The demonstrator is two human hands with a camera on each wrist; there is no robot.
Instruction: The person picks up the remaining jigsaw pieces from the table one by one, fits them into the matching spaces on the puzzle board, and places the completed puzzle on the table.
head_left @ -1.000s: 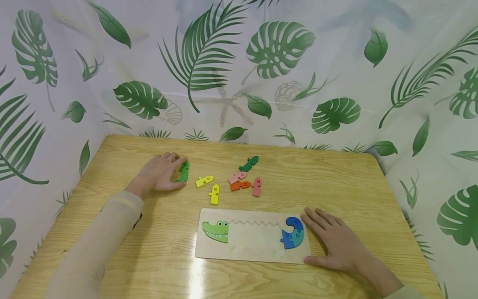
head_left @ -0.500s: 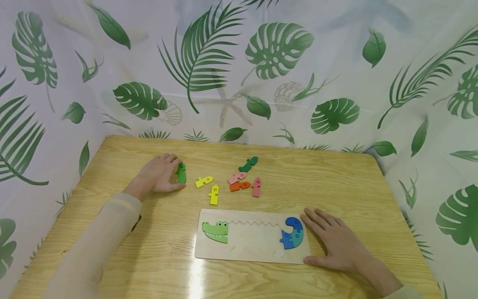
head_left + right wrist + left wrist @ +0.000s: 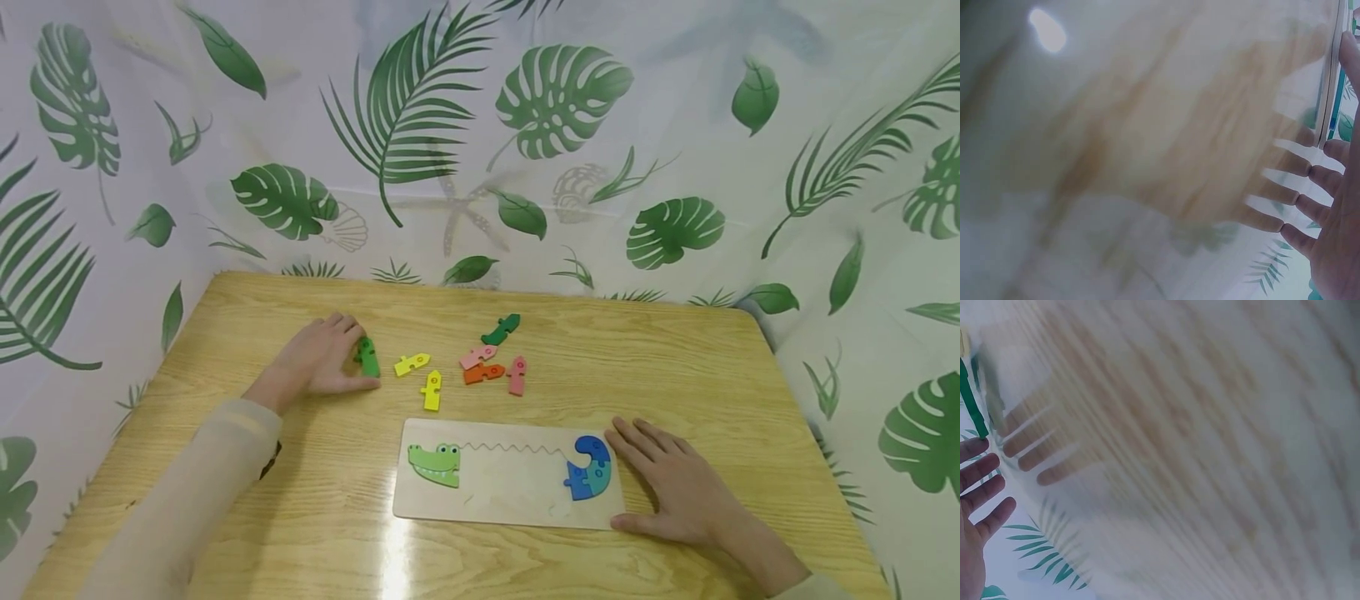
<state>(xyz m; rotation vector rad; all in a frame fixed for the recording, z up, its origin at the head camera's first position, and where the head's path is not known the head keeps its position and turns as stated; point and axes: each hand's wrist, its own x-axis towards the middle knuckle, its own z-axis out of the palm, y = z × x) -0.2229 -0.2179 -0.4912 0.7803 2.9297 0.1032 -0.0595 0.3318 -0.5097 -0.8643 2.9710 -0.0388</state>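
In the head view my left hand (image 3: 322,354) is at the left side of the table, with a green puzzle piece (image 3: 367,358) between its thumb and index finger. The left wrist view shows that green piece (image 3: 971,400) touching a fingertip. My right hand (image 3: 678,487) lies with fingers spread at the right end of a wooden puzzle board (image 3: 510,500), thumb and fingertips against its edge. A light green crocodile head (image 3: 435,465) sits at the board's left, and blue tail pieces (image 3: 588,471) sit joined at its right.
Behind the board lie two yellow pieces, one (image 3: 411,364) farther back and one (image 3: 432,392) nearer. Pink (image 3: 477,357), orange (image 3: 483,373), rose (image 3: 517,377) and dark green (image 3: 501,329) pieces lie to their right. A leaf-print cloth (image 3: 450,233) surrounds the wooden table.
The green piece in my left hand has turned, its top end now leaning left, and it has come slightly nearer. My right hand and the board have stayed in place.
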